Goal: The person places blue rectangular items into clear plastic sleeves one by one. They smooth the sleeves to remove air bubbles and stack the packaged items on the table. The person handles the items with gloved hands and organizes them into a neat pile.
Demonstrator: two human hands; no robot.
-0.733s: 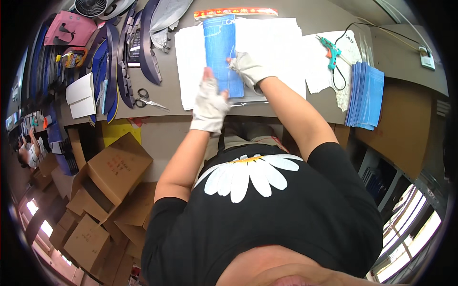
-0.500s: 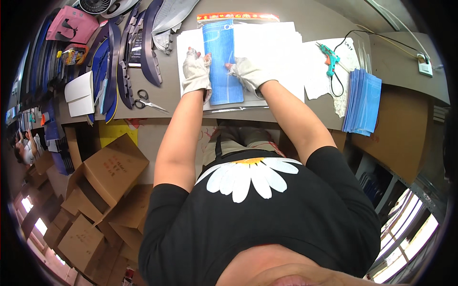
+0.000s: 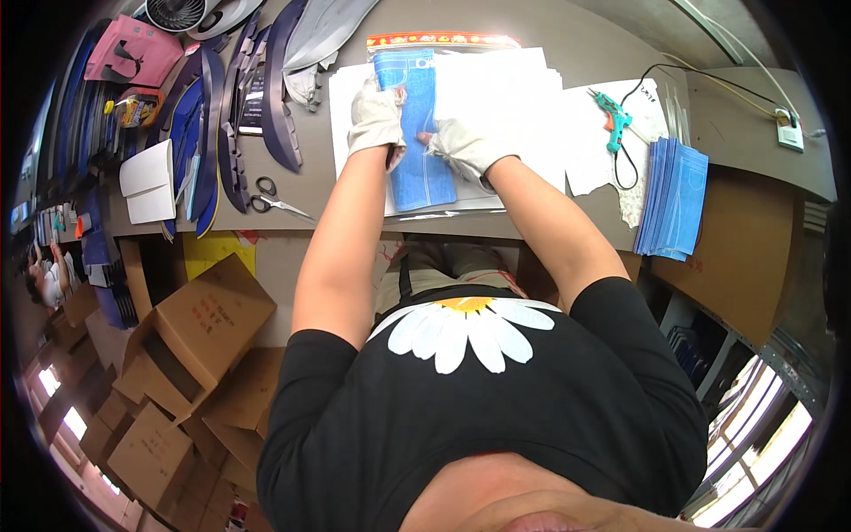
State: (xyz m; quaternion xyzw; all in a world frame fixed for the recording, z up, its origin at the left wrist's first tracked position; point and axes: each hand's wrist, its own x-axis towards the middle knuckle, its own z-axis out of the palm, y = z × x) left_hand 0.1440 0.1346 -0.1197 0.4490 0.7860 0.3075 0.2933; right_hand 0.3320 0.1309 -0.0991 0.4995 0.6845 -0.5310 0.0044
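Note:
A long denim-print piece (image 3: 427, 182), flat and blue with a printed pocket at its far end, lies over white sheets (image 3: 505, 97) on the table. My left hand (image 3: 376, 120), in a pale fingerless glove, grips its left edge, with fingertips curled over onto the blue surface. My right hand (image 3: 468, 146), gloved the same way, has its thumb on the right edge; its other fingers are mostly hidden beneath the hand. Beyond the piece lies a clear bag (image 3: 443, 41) with a red patterned top strip.
Scissors (image 3: 277, 200) and a white folded card (image 3: 148, 182) lie left, beside dark curved strips (image 3: 282, 97). At right are a teal glue gun (image 3: 613, 122) with its cord and a stack of blue denim-print pieces (image 3: 674, 199). Cardboard boxes (image 3: 213, 310) stand below left.
The denim-print piece has tilted slightly, its near end shifting toward me and a little right. My left hand has moved right, further over it; my right hand has come slightly nearer me.

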